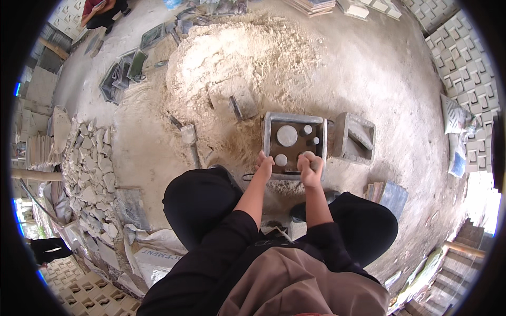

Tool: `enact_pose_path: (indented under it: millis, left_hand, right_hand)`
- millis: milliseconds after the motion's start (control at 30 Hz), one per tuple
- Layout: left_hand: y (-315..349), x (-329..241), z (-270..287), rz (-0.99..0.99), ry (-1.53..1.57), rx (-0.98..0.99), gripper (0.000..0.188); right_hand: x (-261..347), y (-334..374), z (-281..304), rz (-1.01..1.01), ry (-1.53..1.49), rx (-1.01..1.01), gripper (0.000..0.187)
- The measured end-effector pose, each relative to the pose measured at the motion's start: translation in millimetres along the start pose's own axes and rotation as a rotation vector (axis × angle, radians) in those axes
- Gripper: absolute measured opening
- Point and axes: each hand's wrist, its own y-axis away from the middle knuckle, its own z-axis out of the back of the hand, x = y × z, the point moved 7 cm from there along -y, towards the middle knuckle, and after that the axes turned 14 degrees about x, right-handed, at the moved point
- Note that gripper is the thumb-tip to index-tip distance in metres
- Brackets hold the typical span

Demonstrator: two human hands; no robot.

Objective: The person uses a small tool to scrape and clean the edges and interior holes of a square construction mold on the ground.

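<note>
A rectangular grey box mould point(268, 124) sits on the ground between my knees. Inside it, several pale round discs, apparently the tops of short cylinders, rise from a brown floor: one large disc point(287, 136) and smaller ones, such as a small disc point(281, 160). My left hand point(265, 165) is closed round the mould's wall at the near left corner. At the near right, my right hand point(311, 167) reaches inside with its fingers curled; a rounded pale shape shows at its fingertips, but what it grips is mostly hidden.
A second grey box point(343, 138) stands right of the mould. Pale powder point(237, 58) is heaped beyond, with a trowel-like tool point(190, 138) nearer left. Broken pieces point(92, 168) lie left, flat plates point(395, 199) right. Another person point(103, 13) crouches far left.
</note>
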Motion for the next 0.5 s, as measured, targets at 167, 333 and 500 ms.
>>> enact_pose_path:
  millis: [167, 333, 500]
  left_hand:
    - [5, 10, 22, -0.058, 0.048, 0.003, 0.082]
    - [21, -17, -2, 0.021, 0.02, -0.013, 0.081]
    - [13, -5, 20, -0.012, 0.004, -0.074, 0.081]
  right_hand:
    - [51, -9, 12, 0.014, -0.159, -0.113, 0.033]
    - [-7, 8, 40, 0.049, 0.085, -0.095, 0.03]
    - [35, -9, 35, 0.039, -0.2, -0.161, 0.031]
